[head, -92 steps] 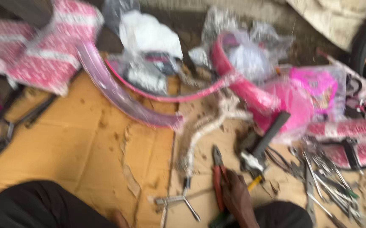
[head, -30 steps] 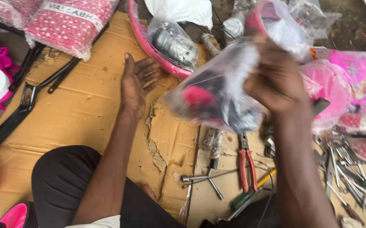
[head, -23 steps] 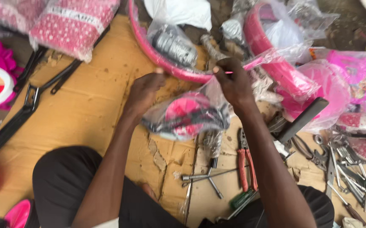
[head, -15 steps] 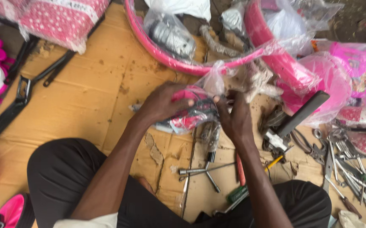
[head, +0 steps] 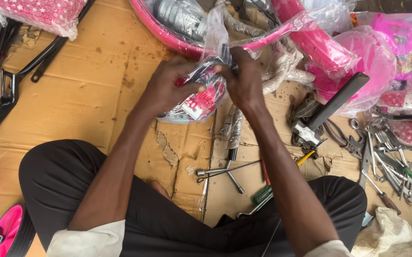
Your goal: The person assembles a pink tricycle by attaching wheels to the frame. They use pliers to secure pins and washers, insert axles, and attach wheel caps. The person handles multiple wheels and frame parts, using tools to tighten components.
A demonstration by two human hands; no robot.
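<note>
I am sitting cross-legged on flattened cardboard (head: 73,100), a cross wrench (head: 227,170) lying just past my knees. My left hand (head: 170,88) and right hand (head: 244,78) are both pinching a clear plastic bag (head: 201,97) — its red-and-white contents hard to make out. Beyond, pink rims (head: 168,38) are lying wrapped in film.

Clear plastic parts bag (head: 201,95) on cardboard

Plastic bag (head: 201,97) on cardboard (head: 87,95); tools (head: 387,162) to its right

Bright even daylight, soft shadows, plastic glare, slight blur at edges
</note>
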